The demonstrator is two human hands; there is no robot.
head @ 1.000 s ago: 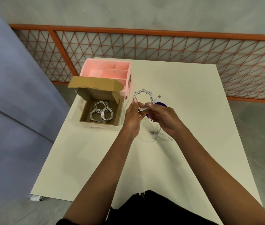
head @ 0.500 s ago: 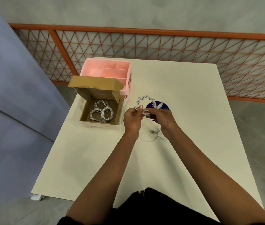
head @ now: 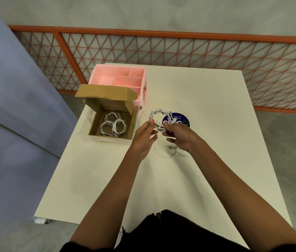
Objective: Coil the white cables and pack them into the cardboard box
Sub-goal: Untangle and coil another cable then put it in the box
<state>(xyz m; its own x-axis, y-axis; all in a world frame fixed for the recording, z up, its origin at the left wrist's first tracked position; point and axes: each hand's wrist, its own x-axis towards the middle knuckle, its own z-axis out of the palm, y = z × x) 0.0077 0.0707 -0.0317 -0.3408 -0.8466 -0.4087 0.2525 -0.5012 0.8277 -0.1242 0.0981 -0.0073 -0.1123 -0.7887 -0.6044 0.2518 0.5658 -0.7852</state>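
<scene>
Surface (head: 207,179), white and rectangular, carries everything. An orange mesh fence (head: 161,51) runs across the floor well beyond the cardboard box (head: 95,122), which sits near the surface's left edge with its lid flap standing open at the far side. A pink compartment organizer (head: 125,81) stands directly behind the box, touching or almost touching the raised flap; its divided top sections show only bare pink plastic.

To the right of the box, both of the person's arms reach forward above the surface. The left hand (head: 144,138) is just beside the box's right wall, its thumb and forefinger pinching the lower left of a coiled white cable (head: 159,112), the other fingers loosely curled below. The right hand (head: 180,137) is farther right of the box and grips the lower right of the same coil between thumb and fingers. The coil is held in the air as a twisted ring, with one plug end sticking out near the right thumb.

A round purple sticker (head: 181,120) lies flat on the surface right of the box, partly hidden behind the held coil and the right hand. Inside the box, three coiled cables (head: 113,124) lie on its floor, overlapping one another. A loose cable (head: 163,155) lies in a slack loop on the surface, to the right of the box and nearer the person, beneath the two hands.
</scene>
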